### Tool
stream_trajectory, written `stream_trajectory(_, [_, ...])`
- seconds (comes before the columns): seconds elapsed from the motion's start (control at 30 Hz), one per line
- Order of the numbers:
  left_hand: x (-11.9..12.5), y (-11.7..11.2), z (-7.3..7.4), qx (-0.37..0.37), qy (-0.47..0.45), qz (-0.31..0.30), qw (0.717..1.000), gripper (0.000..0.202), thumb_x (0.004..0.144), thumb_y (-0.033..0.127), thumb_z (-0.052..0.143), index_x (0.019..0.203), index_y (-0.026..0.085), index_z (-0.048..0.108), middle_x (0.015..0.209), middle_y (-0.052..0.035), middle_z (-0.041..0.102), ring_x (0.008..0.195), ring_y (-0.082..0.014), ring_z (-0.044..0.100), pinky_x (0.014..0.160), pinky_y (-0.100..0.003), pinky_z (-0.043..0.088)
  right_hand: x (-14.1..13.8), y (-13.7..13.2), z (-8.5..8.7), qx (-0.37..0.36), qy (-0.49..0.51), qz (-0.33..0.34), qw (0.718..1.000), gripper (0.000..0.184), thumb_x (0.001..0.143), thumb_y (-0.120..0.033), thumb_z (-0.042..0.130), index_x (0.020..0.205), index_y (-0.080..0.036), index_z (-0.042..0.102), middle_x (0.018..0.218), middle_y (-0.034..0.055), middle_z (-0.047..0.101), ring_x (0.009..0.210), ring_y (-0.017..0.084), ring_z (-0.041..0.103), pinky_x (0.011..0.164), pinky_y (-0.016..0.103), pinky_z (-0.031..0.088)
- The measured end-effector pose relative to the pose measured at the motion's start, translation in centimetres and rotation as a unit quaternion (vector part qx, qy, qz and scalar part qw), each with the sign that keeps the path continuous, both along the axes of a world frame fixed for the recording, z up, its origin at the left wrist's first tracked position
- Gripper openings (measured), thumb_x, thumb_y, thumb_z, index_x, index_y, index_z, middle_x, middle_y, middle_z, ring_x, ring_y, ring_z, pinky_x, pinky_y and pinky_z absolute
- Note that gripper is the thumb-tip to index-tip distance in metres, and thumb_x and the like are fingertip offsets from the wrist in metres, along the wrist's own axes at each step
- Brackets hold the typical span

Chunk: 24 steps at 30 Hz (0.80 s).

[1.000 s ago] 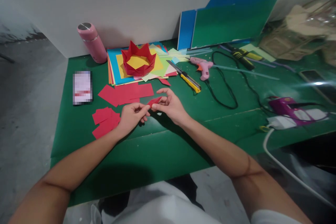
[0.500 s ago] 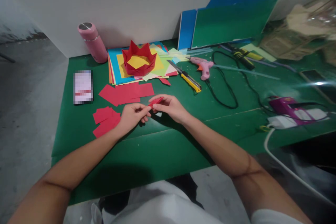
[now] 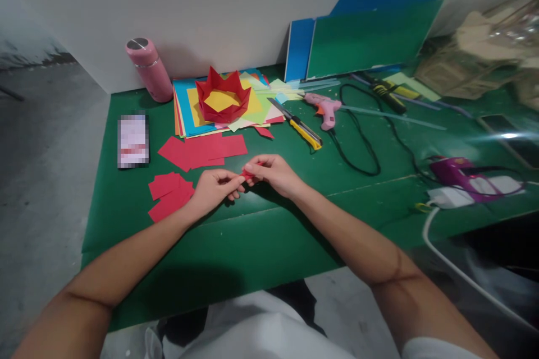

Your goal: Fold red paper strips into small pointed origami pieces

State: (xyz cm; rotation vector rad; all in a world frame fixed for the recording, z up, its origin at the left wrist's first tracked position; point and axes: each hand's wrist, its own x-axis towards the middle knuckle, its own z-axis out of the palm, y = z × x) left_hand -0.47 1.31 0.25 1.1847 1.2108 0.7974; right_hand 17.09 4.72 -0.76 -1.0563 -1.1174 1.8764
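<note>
A small folded piece of red paper (image 3: 247, 174) is pinched between my two hands, and fingers cover most of it. My left hand (image 3: 217, 186) grips its near left end between thumb and fingers. From the right, my right hand (image 3: 273, 172) holds the other end with thumb and curled fingers. Flat red paper pieces (image 3: 202, 150) lie just beyond my hands, and more red paper pieces (image 3: 170, 193) lie beside my left wrist. Farther back, a pointed red folded-paper ring (image 3: 223, 109) sits on a stack of coloured paper (image 3: 181, 112).
A yellow utility knife (image 3: 301, 129) and a pink glue gun (image 3: 324, 109) with a looped black cord lie beyond my right hand. A pink bottle (image 3: 150, 73) stands back left, near a blurred-out phone-like object (image 3: 133, 140). A purple-and-white power strip (image 3: 471, 179) lies right.
My right hand has closed further over the red paper, so less of its pointed end shows. Both hands stay in nearly the same place.
</note>
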Motion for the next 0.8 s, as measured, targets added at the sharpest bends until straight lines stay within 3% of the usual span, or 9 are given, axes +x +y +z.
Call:
stream_trajectory(0.37, [-0.1,0.2,0.1,0.028,0.037,0.026,0.999,0.023,0.071,0.036,0.071,0.076,0.014,0.068,0.057,0.0002,0.063,0.046,-0.0070,0.054,0.043,-0.017,0.046,0.8,0.5,0.6,0.033,-0.066,0.046,0.996,0.028,0.060,-0.037,0.083,0.073,-0.014,0.074,0.064,0.0031,0.071,0.056,0.010,0.062,0.059,0.025,0.050])
stream_trajectory(0.57, [-0.3,0.6,-0.5,0.027,-0.019,0.059,0.998,0.032,0.063,0.042,0.078,0.074,0.015,0.064,0.059,-0.0004,0.064,0.049,-0.0095,0.058,0.046,-0.019,0.046,0.9,0.5,0.5,0.032,-0.068,0.063,0.995,0.028,0.061,-0.036,0.083,0.076,-0.014,0.074,0.066,0.0031,0.070,0.060,0.011,0.060,0.060,0.027,0.047])
stream_trajectory(0.8, [-0.4,1.0,-1.0,0.043,-0.034,0.073,0.996,0.027,0.067,0.041,0.076,0.073,0.015,0.068,0.055,0.0004,0.062,0.048,-0.0084,0.054,0.047,-0.019,0.044,0.9,0.4,0.9,0.043,-0.090,0.075,0.992,0.029,0.063,-0.039,0.081,0.077,-0.015,0.075,0.069,0.0024,0.069,0.059,0.010,0.055,0.059,0.026,0.041])
